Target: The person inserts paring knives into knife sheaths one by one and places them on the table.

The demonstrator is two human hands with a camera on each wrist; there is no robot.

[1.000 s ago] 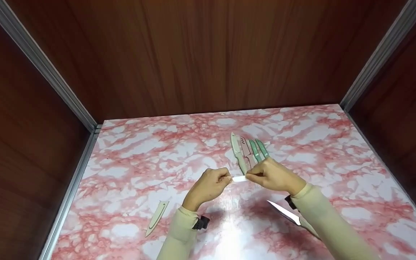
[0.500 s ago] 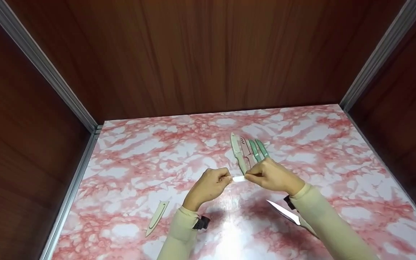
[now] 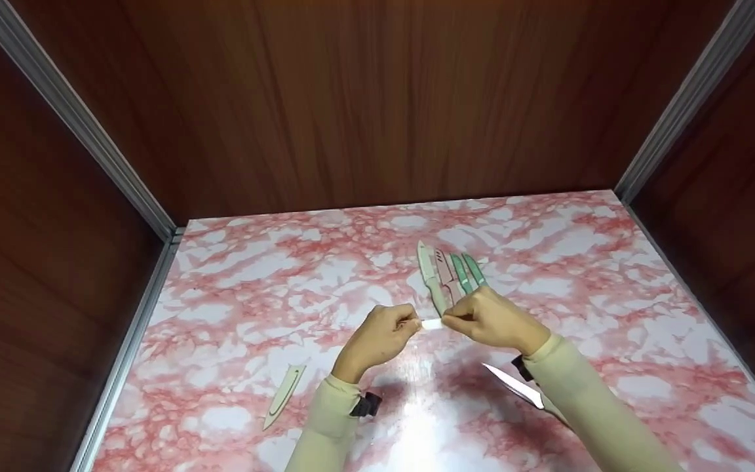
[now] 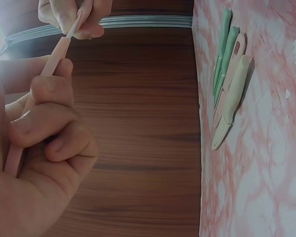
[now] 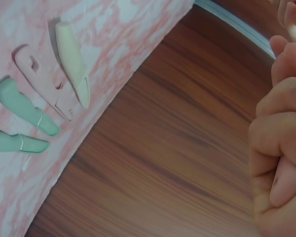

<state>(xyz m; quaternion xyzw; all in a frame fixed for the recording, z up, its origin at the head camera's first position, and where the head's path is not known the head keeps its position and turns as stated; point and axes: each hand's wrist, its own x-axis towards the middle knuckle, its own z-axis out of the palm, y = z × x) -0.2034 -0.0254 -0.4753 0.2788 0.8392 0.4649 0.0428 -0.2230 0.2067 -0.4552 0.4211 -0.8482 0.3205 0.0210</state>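
Note:
Both hands work on one slim pink knife, held up above the table. My left hand (image 3: 376, 339) grips its pink sheath (image 4: 56, 54), fingers curled round it. A short stretch of white blade (image 3: 431, 324) shows between the two hands. My right hand (image 3: 497, 320) holds the handle end; a rounded pink end, the handle (image 5: 287, 182), sticks out of that fist in the right wrist view. The rest of the knife is hidden by the fingers. Beyond the right hand lie a cream knife (image 3: 427, 265), a pink knife (image 3: 444, 265) and two green knives (image 3: 461, 270).
An unsheathed knife (image 3: 515, 383) lies by my right forearm, its handle partly covered by the sleeve. To the left rests a cream sheath (image 3: 284, 398). Wooden panels (image 3: 351, 98) with metal edging surround the pink marbled table (image 3: 233, 314) at the back and sides.
My right hand has shifted very slightly left, and the white stretch between the hands looks a little shorter. The left hand stays in place.

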